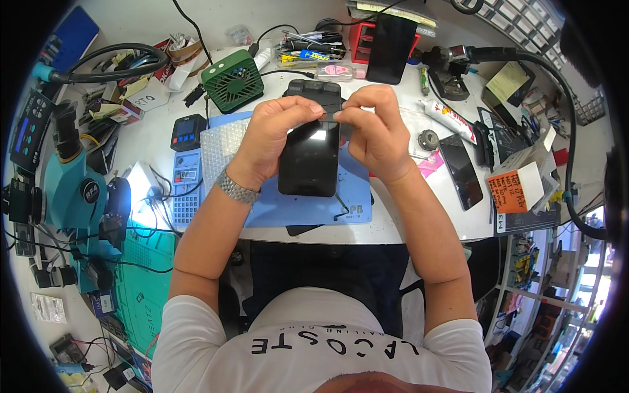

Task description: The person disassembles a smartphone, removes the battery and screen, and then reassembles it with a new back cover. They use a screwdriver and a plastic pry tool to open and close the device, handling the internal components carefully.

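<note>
A phone with a dark, glossy screen (308, 164) is held above the blue work mat (357, 209), a bright reflection on its glass. My left hand (262, 134) is closed on its upper left part, thumb lying over the top end and the other fingers mostly hidden. At the upper right corner, my right hand (380, 131) is closed in a pinch, its thumb and index fingertips touching the edge; what lies between them is too small to make out. Just beyond the fingertips is a black flat piece (318, 90), partly covered by the phone and hands.
Bubble wrap (219, 144) lies left of the phone, near a green fan (232, 82). A teal microscope (85, 196) stands at left. Another black phone (460, 171), a white tube (451, 120) and an orange-and-white box (521, 183) lie right. A dark phone (391, 49) leans at the back.
</note>
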### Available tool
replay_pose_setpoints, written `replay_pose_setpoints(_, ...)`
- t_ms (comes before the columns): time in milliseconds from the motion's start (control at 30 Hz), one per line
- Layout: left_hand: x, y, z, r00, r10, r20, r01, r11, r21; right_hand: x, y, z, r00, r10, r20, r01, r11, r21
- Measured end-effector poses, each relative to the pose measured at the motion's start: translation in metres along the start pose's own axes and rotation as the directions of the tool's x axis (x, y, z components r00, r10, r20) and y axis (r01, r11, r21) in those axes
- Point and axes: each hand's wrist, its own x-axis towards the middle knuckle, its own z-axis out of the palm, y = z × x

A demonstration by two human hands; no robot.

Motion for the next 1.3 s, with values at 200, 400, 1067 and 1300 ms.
replay_pose_setpoints(200,0.007,-0.017,0.000,0.964,0.209,-0.162,-0.190,0.974,0.126,-0.002,-0.014,0.013,0.674,0.738,0.017,-0.607,0.542,0.581)
replay_pose_setpoints(400,0.009,-0.024,0.007,0.918,0.355,-0.180,-0.317,0.925,0.208,-0.001,-0.012,0.009,0.436,0.846,0.307,-0.750,0.153,0.643)
replay_pose_setpoints(1067,0.006,-0.030,0.008,0.856,0.517,0.008,-0.381,0.620,0.687,0.003,-0.002,-0.006,0.404,0.838,0.367,-0.777,0.102,0.621)
replay_pose_setpoints(1300,0.005,-0.030,0.006,0.854,0.520,0.032,-0.374,0.569,0.732,0.001,-0.004,-0.003,0.414,0.836,0.361,-0.788,0.131,0.601)
